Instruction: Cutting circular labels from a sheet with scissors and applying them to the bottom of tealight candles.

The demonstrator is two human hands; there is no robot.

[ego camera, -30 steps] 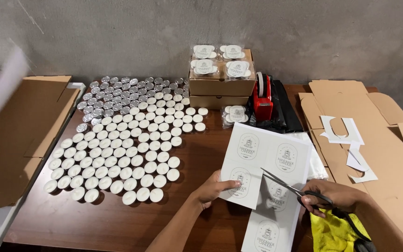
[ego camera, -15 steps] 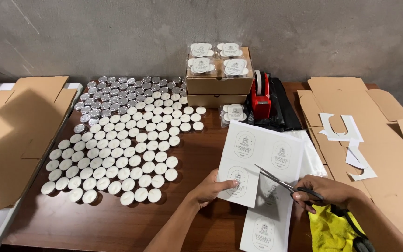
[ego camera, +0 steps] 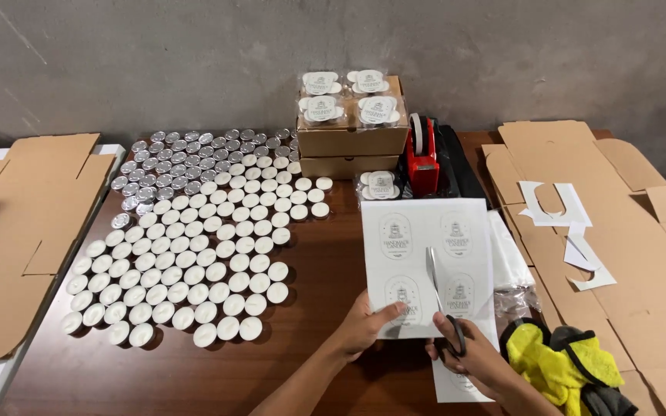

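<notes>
Pinching the near left corner of a white label sheet (ego camera: 425, 262) with the left hand (ego camera: 370, 327), thumb on top and fingers curled underneath. Gripping a pair of scissors (ego camera: 439, 296) in the right hand (ego camera: 468, 362), fingers threaded through the dark loops and drawn close together (blades looking nearly pressed together, though hard telling for sure). Lying flat on the dark wooden tabletop (ego camera: 325, 254), the sheet stretching straight away from both hands, long axis running near to far. Showing 4 arched printed labels in 2 columns. Pointing away along the gap between those columns, blades resting on the sheet's lower middle, right hand nearer the cut line, left hand just beside it. Peeking out beneath, a 2nd printed sheet (ego camera: 456, 381). Sitting to the left, rows of white tealight candles (ego camera: 194, 262); just right, a yellow cloth (ego camera: 560, 362).
</notes>
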